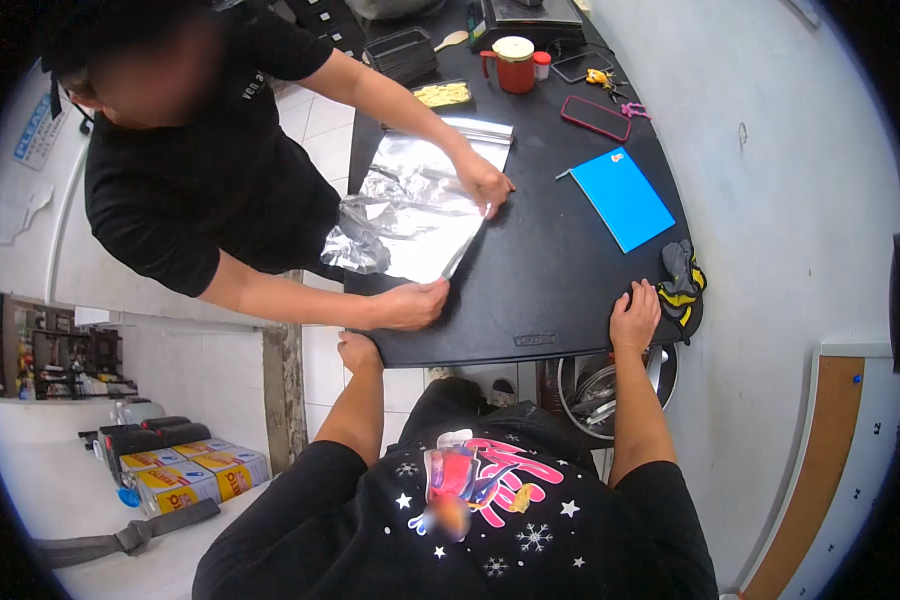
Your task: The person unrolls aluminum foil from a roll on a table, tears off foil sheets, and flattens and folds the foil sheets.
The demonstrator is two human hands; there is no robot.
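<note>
My left hand [359,351] is at the near left corner of the black table [560,290], its fingers curled round the edge and partly hidden. My right hand [635,316] lies flat on the tabletop near the right front edge, fingers stretched out and holding nothing. Beside it is a grey, black and yellow glove-like item [682,288]. Across the table, a co-worker in a black shirt holds a wrinkled sheet of aluminum foil [415,215] by its edge with both hands. A blue notebook [623,199] lies beyond my right hand.
Farther back are a phone in a red case [596,118], a red pitcher [515,70], a tray of pale yellow pieces [442,94], stacked black trays [402,55] and a scale [530,14]. A wall [770,200] borders the right side. Yellow boxes [195,470] stand at lower left.
</note>
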